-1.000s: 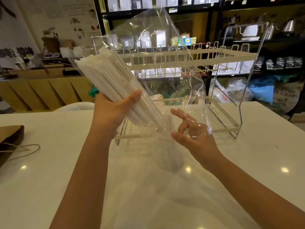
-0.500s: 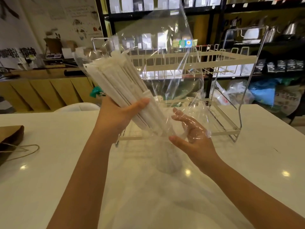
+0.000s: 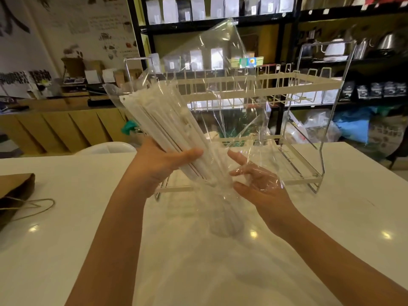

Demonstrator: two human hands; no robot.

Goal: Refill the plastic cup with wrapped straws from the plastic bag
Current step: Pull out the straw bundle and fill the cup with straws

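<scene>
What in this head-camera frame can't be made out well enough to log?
- Plastic cup: only a faint blurred shape behind the plastic bag; fill level unreadable.
- Wrapped straws: lower ends lost behind the left hand and crinkled film; count unclear.
- Right hand: fingers veiled by film, so its grip on the bag is uncertain.
- Paper bag: cut off by the left edge.
- Shelf labels: too small to read.
</scene>
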